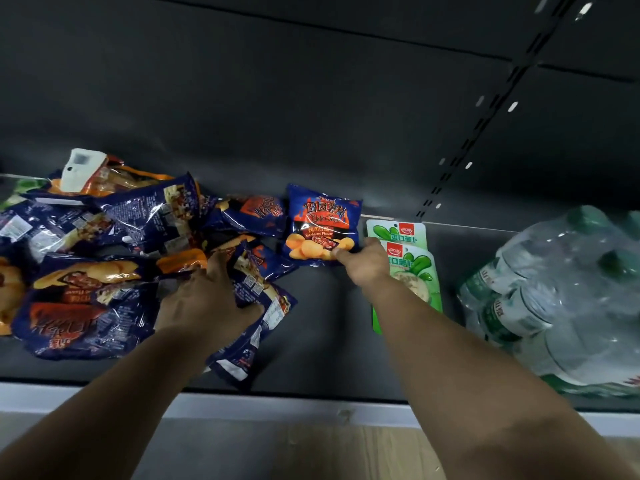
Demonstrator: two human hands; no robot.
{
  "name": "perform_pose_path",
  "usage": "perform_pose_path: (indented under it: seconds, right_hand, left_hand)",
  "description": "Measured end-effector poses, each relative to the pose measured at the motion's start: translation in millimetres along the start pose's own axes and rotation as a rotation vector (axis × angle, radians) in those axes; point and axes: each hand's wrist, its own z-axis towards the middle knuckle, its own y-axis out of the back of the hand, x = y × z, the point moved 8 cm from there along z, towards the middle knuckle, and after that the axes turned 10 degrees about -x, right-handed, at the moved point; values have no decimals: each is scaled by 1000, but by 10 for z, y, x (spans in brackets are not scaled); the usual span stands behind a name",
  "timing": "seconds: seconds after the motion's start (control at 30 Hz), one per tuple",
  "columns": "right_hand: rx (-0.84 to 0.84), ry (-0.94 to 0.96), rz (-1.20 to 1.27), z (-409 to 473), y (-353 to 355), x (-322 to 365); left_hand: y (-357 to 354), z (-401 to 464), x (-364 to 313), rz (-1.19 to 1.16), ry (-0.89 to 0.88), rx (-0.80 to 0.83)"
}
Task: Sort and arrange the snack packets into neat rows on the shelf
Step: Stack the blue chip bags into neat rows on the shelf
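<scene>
A blue barbecue chip packet [320, 221] stands upright against the back of the dark shelf [322, 327]. My right hand [363, 261] pinches its lower right corner. Several more blue chip packets [104, 258] lie in a loose heap at the left. My left hand [207, 299] reaches into the heap's right edge and grips one blue packet [256, 317] that lies face down near the shelf front. Two green pickle packets [412, 261] lie in a line just right of my right hand, partly under my forearm.
A shrink-wrapped pack of water bottles [561, 296] fills the right end of the shelf. A small white device [81, 169] sits on top of the heap at the back left. The shelf's pale front rail [311, 407] runs across below my arms.
</scene>
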Motion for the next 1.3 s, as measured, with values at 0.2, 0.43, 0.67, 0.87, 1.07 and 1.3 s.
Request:
perform_pose_path:
  seconds: [0.2, 0.43, 0.67, 0.87, 1.07, 1.3]
  right_hand:
    - [-28, 20, -13, 43, -151, 37]
    - [-171, 90, 80, 61, 17, 114]
    - [-169, 73, 2, 87, -66, 117]
    - [-201, 78, 32, 76, 10, 154]
    - [-152, 56, -24, 81, 73, 88]
    - [-113, 53, -27, 97, -4, 75]
  left_hand:
    - [-50, 46, 57, -36, -33, 6]
    - [-102, 117, 35, -46, -56, 18]
    - [-130, 155, 10, -65, -65, 41]
    - [-144, 184, 4, -72, -43, 70]
    - [-114, 170, -45, -48, -25, 59]
    - [205, 135, -265, -21, -108, -203]
